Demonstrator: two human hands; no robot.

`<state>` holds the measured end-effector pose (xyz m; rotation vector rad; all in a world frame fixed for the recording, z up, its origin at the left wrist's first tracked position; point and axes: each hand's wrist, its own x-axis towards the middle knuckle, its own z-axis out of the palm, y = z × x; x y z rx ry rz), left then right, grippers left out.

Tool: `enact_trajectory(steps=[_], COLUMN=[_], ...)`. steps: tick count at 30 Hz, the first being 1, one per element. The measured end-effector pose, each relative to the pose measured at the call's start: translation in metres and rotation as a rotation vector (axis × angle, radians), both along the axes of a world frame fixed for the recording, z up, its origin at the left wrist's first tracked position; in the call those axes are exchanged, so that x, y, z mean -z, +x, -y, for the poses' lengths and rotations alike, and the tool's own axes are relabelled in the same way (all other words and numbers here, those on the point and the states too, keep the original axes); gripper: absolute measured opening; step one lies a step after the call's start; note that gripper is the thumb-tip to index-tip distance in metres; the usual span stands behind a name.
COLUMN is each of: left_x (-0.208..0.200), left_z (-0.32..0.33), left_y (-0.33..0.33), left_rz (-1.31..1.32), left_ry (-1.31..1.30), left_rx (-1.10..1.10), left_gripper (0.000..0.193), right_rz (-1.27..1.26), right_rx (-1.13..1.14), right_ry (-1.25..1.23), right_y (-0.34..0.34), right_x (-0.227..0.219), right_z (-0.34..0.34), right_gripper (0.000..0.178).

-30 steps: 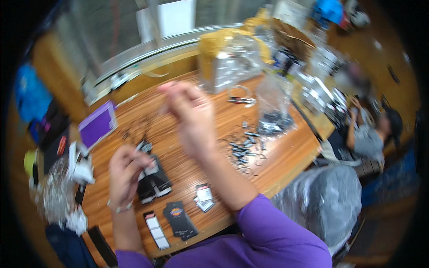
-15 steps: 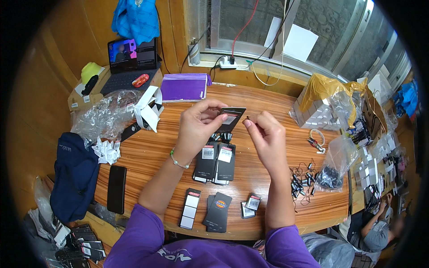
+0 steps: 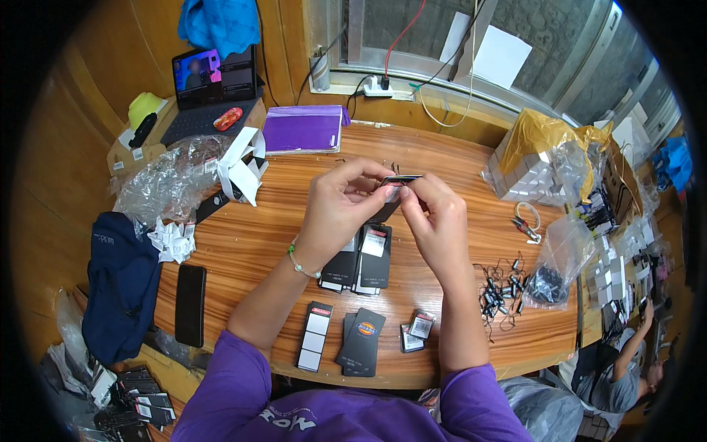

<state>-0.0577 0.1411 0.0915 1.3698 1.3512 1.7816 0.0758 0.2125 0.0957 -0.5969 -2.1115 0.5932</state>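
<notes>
My left hand [image 3: 342, 206] pinches black hang tags [image 3: 387, 211] near their top edge, above the middle of the table. Against the right side of that same edge, my right hand [image 3: 440, 221] presses thumb and fingertips together; a bit of dark cord shows just above. Whether the cord passes through the tags is hidden by my fingers. Below lie two stacks of black hang tags [image 3: 374, 265] with white labels. Nearer me are a long tag with white panels [image 3: 314, 340], black tags with a coloured emblem [image 3: 361, 353] and small labelled tags [image 3: 421, 325].
Black hang-tag cords [image 3: 504, 291] lie in a tangle at right, beside a clear plastic bag [image 3: 557, 269] and small snips [image 3: 526, 228]. A phone [image 3: 191, 306] and navy cloth pouch [image 3: 121, 287] are at left. Farther back stand a tablet [image 3: 213, 81] and purple folder [image 3: 303, 131].
My right hand has moved left, bringing the dark cord end it pinched to the tags' top edge. The held tags have tipped. The whole view has shifted slightly.
</notes>
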Motion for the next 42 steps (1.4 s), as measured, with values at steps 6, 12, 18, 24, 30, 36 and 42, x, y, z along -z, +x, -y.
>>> enact_trajectory(steps=[6,12,18,24,30,36,42], left_x=[0.000,0.000,-0.001,0.002,0.003,-0.001,-0.001], left_z=[0.001,0.002,0.001,-0.002,-0.002,-0.003,-0.002], left_y=[0.001,0.002,0.003,0.003,0.004,0.004,0.001], left_rz=[-0.078,-0.199,-0.334,-0.334,-0.332,-0.368,-0.389], left_ry=[0.019,0.017,0.098,0.095,0.041,0.036,0.049], left_rx=[-0.047,-0.132,-0.158,-0.194,-0.227,-0.207,-0.194], left_gripper=[0.015,0.015,0.013,0.012,0.012,0.011,0.012], right_rz=[0.037,0.036,-0.118,-0.062,0.079,-0.123,-0.156], right_rx=[-0.003,0.005,-0.300,-0.172,0.027,-0.308,-0.232], right_ry=[0.115,0.246,-0.462,-0.330,0.349,-0.526,-0.462], right_y=[0.000,-0.003,-0.001,-0.005,-0.008,-0.005,-0.010], right_x=[-0.001,0.002,0.012,0.015,0.011,0.023,0.024], right_z=[0.000,-0.002,-0.013,-0.011,-0.008,-0.019,-0.014], right_gripper=[0.013,0.012,0.015,0.014,0.012,0.017,0.019])
